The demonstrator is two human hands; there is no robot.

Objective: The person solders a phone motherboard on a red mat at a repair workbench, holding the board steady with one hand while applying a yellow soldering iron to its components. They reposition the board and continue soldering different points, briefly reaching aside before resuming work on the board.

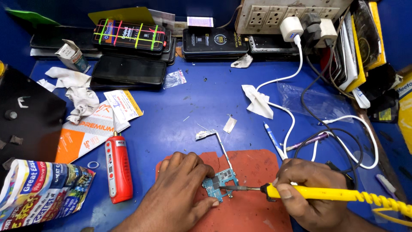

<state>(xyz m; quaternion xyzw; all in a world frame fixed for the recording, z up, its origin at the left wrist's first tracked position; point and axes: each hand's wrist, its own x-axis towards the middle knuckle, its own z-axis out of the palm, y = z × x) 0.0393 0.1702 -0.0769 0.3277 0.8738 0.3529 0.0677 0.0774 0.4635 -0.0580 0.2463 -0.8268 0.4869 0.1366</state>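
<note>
A small blue circuit board (pixel 222 181) lies on a red-brown mat (pixel 251 202) at the near edge of the blue bench. My left hand (pixel 180 189) rests on the mat and pins the board's left side with its fingertips. My right hand (pixel 307 189) grips a yellow soldering iron (pixel 326 194); its metal tip (pixel 234 187) touches the board's lower edge. The iron's coiled yellow cord runs off to the right. A thin metal strip with a flex part (pixel 214 139) lies just beyond the board.
A red electric screwdriver (pixel 118 166) lies left of the mat. Phones (pixel 128 71), boxes and white tissues (pixel 81 96) crowd the back and left. A wall socket strip (pixel 283 15) with chargers feeds white and black cables (pixel 334 129) at right. A blue-white pen (pixel 273 139) lies nearby.
</note>
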